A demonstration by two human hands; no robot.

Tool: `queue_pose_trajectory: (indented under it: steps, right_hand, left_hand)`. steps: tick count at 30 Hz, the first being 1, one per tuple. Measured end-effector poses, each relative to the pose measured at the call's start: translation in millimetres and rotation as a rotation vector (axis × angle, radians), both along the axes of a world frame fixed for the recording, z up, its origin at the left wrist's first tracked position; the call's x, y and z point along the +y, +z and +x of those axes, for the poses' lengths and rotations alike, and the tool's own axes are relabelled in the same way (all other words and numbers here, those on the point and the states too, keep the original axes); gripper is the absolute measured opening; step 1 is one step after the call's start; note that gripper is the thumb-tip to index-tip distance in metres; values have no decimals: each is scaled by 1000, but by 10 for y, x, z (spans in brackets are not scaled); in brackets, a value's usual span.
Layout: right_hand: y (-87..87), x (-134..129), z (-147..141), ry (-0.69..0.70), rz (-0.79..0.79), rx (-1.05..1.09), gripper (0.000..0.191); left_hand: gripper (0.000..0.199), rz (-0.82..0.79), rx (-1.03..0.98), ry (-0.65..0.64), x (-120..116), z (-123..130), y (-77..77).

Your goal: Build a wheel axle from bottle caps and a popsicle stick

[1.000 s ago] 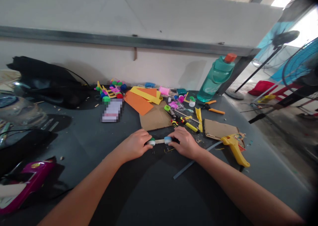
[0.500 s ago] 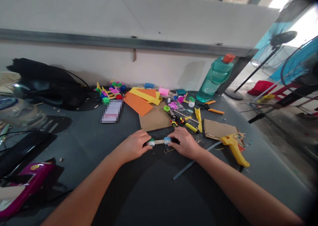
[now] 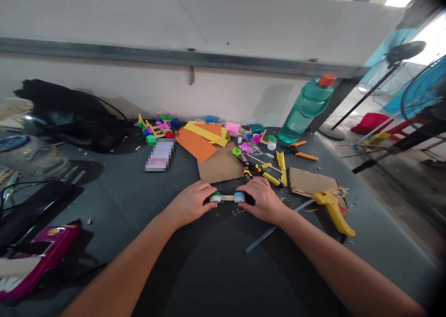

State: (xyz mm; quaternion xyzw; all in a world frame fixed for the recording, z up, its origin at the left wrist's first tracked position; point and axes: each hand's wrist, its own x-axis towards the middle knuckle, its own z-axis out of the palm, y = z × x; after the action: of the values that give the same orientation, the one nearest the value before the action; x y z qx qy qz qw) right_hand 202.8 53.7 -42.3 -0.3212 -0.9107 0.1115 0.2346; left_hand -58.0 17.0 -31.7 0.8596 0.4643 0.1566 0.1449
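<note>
Between my two hands, a pale wooden stick joins two bottle caps just above the dark table. My left hand pinches the green and white bottle caps at its left end, thumb below and fingers above. At the other end, my right hand grips the light blue bottle cap the same way. A brown cardboard sheet lies just beyond my fingers, with pliers on its right edge. Part of each cap is covered by fingertips.
A yellow glue gun and a clear glue stick lie at right. Orange paper, colourful caps and a phone lie farther back. A teal bottle stands back right. At left are a black bag and a magenta device.
The whole scene has shifted slightly rightward as the head view turned a little. Both hands keep their hold on the caps and stick.
</note>
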Motion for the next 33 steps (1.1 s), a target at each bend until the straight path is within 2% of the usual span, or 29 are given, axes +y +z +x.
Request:
queue_pose_trajectory:
  steps: [7, 12, 23, 33]
  right_hand:
    - [33, -10, 1, -19, -5, 1, 36]
    - [100, -36, -15, -29, 0, -4, 26]
    - [90, -21, -14, -28, 14, -11, 18]
    - [58, 9, 3, -35, 17, 11, 16]
  left_hand:
    - [50, 18, 49, -6, -15, -49, 66]
    - [51, 9, 7, 28, -31, -43, 124]
    - [27, -21, -33, 42, -24, -41, 81]
    - [26, -1, -28, 44, -14, -46, 51]
